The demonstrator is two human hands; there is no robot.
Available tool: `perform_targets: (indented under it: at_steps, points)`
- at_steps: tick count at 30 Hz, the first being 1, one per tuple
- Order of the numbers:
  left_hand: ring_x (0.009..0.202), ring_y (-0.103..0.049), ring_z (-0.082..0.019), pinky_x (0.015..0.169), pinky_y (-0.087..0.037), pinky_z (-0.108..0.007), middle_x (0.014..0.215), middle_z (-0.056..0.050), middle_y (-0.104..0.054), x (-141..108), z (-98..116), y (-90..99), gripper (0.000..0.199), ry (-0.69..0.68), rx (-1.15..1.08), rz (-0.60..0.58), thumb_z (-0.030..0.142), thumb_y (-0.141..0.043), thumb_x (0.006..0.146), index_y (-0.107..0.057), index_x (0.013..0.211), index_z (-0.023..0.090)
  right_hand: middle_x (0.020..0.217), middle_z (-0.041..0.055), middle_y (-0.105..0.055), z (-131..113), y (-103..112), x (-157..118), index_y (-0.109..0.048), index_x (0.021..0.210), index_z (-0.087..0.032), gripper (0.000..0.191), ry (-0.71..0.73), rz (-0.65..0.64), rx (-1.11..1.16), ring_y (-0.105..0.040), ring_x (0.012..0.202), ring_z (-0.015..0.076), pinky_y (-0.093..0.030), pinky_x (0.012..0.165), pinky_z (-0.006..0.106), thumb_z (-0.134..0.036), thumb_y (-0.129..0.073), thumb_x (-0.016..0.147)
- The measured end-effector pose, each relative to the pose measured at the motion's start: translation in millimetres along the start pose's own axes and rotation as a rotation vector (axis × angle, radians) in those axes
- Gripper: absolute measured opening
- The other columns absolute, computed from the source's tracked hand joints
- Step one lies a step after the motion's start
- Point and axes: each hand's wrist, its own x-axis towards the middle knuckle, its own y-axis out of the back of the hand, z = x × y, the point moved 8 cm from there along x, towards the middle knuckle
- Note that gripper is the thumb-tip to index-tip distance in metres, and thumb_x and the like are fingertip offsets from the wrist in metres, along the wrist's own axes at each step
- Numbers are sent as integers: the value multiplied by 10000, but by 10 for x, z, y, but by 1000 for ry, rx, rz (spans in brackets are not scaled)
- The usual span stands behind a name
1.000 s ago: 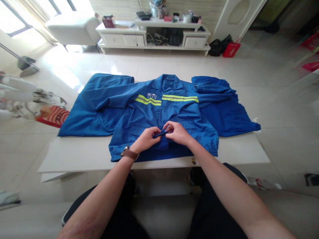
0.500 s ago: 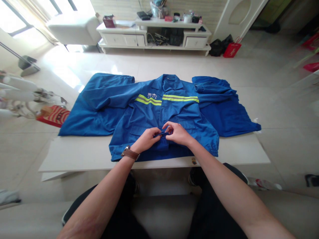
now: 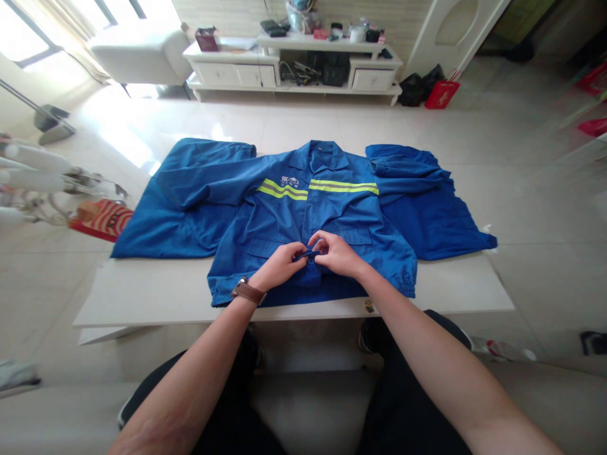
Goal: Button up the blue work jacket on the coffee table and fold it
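Observation:
A blue work jacket (image 3: 339,208) with yellow-and-grey reflective stripes lies front side up, its collar away from me. My left hand (image 3: 283,262), with a brown-strapped watch (image 3: 249,292) at the wrist, pinches the jacket's front edge low on the placket. Close beside it, my right hand (image 3: 337,254) pinches the same raised fold between thumb and fingers. The fingertips of both hands nearly meet, and they hide any button or buttonhole there. More blue cloth (image 3: 156,221) lies beneath the jacket's sleeve at the left, and a darker blue piece (image 3: 427,221) at the right.
The jacket rests on a low white table (image 3: 147,297), whose near edge is in front of my knees. Beyond stands a white TV cabinet (image 3: 232,76) with small items on top. A red-striped bag (image 3: 102,218) is left of the table; a red bag (image 3: 442,93) stands by the cabinet.
Almost nothing differs. Both hands stay at the same spot on the placket, with only a very slight shift of the fingers.

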Motion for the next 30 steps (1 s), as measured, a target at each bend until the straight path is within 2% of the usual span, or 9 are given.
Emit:
perform_targets:
  at_steps: [4,14,19,22,25,30]
  points:
    - [737,-543,-143,670,-385,-255,780,20,-632,0,-2,5,138,1,-20,-2,281,-555,888,-648,872,181,756,-30,-654,-8,-8,10,-645,961,-187,337,-1,-18,13,-599,692,135,-433,637,233,-143,-592,631]
    - [750,-539,-150,692,-379,-271,808,5,-618,-2,-14,-57,239,33,15,-73,340,-472,960,-592,828,181,707,-48,-616,3,-70,-2,-626,978,-195,281,-33,-96,59,-558,668,130,-409,636,239,-193,-614,697]
    - [738,-523,-134,675,-371,-257,783,22,-604,-14,15,-1,173,11,-18,-14,328,-543,930,-600,853,183,689,-49,-603,105,-100,33,-588,938,-201,276,-97,-85,188,-539,653,134,-382,620,240,-183,-599,662]
    - [744,-527,-122,690,-392,-244,810,29,-610,-25,48,49,118,-14,-69,39,306,-593,903,-591,918,189,656,-59,-563,159,-140,45,-569,911,-201,258,-130,-90,240,-480,616,124,-339,595,238,-183,-579,654]
    - [738,-533,-113,698,-409,-238,808,38,-596,-30,48,97,151,-22,-95,95,300,-645,870,-557,938,198,661,-61,-514,192,-158,40,-562,888,-200,224,-175,-74,268,-436,620,122,-309,584,236,-198,-565,665]
    - [717,-544,-107,682,-417,-231,779,43,-594,-38,51,127,160,-35,-109,114,304,-662,862,-552,909,197,707,-51,-540,142,-169,10,-572,932,-193,259,-197,-112,264,-471,670,131,-329,614,242,-228,-592,676]
